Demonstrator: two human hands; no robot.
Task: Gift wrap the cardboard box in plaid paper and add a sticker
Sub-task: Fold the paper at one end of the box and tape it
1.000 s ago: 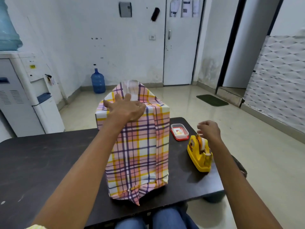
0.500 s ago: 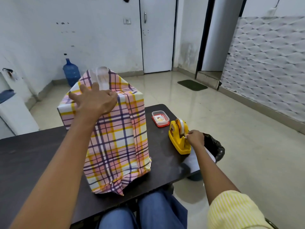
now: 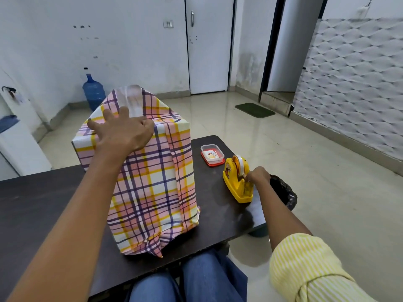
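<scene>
Right, the box (image 3: 152, 182) stands tall on the desk (image 3: 43, 203), close to the front edge and a little right of the middle, with its long axis straight up. The left hand (image 3: 124, 131) lies flat on top of it, fingers spread, pressing the folded plaid paper (image 3: 139, 166) down against the lid. The right hand (image 3: 258, 175) is well apart from it, out by the desk's right edge, with fingers bunched at the cutter end of the yellow tape dispenser (image 3: 237, 182). Whether a strip is actually between the fingertips I cannot tell.

So here's the geometry that matters: the box sits to the left of that right hand and rises above it, so any tape has to travel left and up to reach the fold under the left palm. The left hand is the nearer one by far, since it's already on the job as the clamp.

As for looks, pink, yellow and purple checks cover every side that shows, and one overlap runs down the front face. A pointed flap sticks up at the far top edge with a glossy pale patch. The paper bunches loosely at the near bottom corner, which looks untidy and probably unsealed. A small red-based tub (image 3: 212, 154) just behind the dispenser likely holds the sticker.
</scene>
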